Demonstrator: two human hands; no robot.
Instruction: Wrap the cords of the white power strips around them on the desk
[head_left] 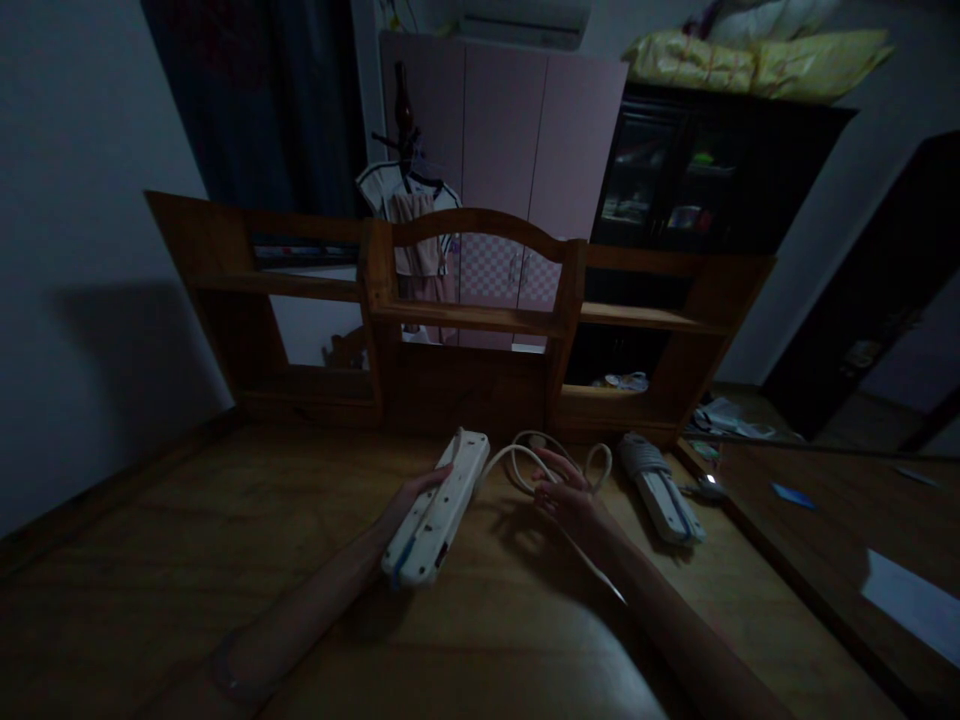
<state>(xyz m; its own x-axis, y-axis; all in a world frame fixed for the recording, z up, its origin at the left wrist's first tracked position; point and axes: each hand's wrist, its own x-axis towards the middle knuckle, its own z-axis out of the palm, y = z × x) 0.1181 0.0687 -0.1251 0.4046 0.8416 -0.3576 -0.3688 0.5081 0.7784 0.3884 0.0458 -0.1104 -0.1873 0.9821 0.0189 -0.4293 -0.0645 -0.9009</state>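
My left hand [420, 488] is closed on a white power strip [444, 510], held tilted above the wooden desk. A blue band crosses the strip's near end, and a stretch of cord lies along its face. From the far end a white cord [517, 449] runs in loose loops to the right. Fingers curled, my right hand [566, 492] grips that cord, with one length trailing down toward me. To the right of it lies a second power strip [664, 500] on the desk, with its grey cord wound around the far end.
A wooden shelf unit [465, 318] stands along the desk's back edge. On the right, another brown tabletop [817, 530] holds a white paper [911, 600] and a blue card [793, 496]. A plug [709, 487] lies near the desk's right edge.
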